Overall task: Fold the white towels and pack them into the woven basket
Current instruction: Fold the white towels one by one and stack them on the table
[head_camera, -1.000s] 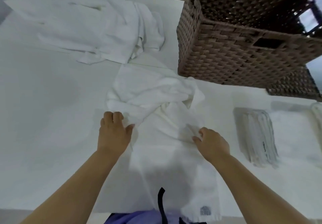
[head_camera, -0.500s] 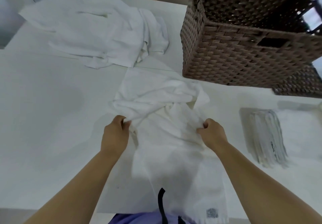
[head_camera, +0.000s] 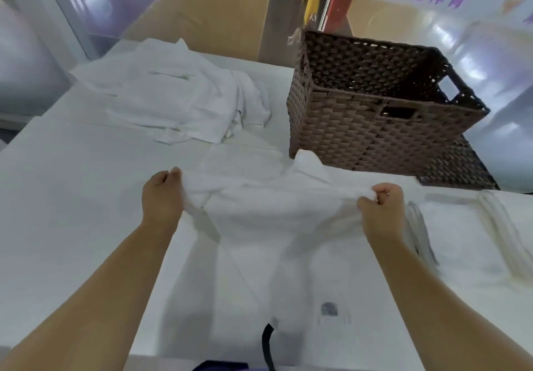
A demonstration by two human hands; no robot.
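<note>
Curled fingers (head_camera: 170, 175) of the left hand (head_camera: 161, 197) pinch the left end of a white towel (head_camera: 274, 215). It is lifted a little off the white table (head_camera: 72, 197) and pulled taut across the near middle. Its lower part drapes over the near edge, showing a small dark tag (head_camera: 329, 309). Beyond the left hand, toward the far left corner, a loose pile of unfolded towels (head_camera: 178, 96) lies rumpled, apart from the held one. A bunched fold of the held towel rises just in front of the woven basket (head_camera: 375, 128), which stands open-topped toward the far right, with a flat woven piece (head_camera: 461, 168) against its right base. The right hand (head_camera: 380, 206) grips the towel's other end, fingers closed round the cloth. Just beside it, near the right edge, folded towels (head_camera: 501, 226) lie flat, partly hidden behind the right wrist.
</note>
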